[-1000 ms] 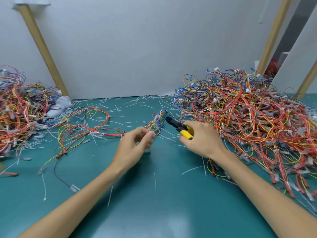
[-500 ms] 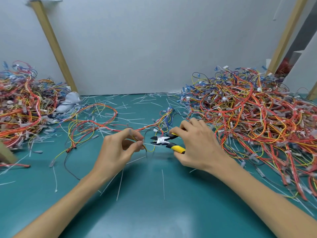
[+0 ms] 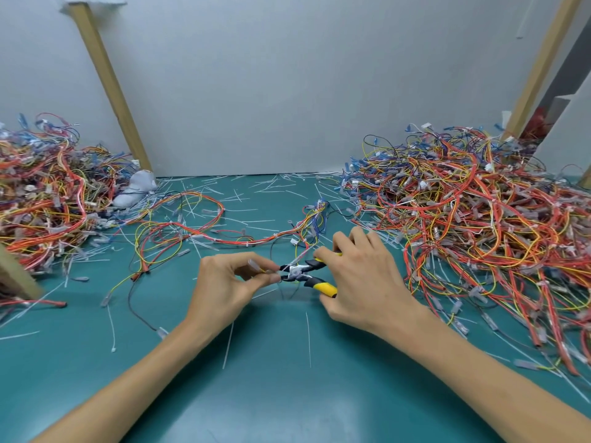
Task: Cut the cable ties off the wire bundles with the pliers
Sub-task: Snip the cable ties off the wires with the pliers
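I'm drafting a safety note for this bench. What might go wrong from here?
The pliers, gripped by the right hand, sit right beside the left hand, which pinches a wire: a slip might nick a finger. The tie is too small to make out, so the blades might cut the wire instead.

A plain pale grey wall (image 3: pixel 287 75) closes off the back of a glossy teal tabletop (image 3: pixel 287 394), which shows a soft sheen near the front edge. Two bare wooden posts slant against the wall, one at the left (image 3: pixel 108 81) and one at the right (image 3: pixel 540 65). A white panel (image 3: pixel 572 129) stands at the far right.
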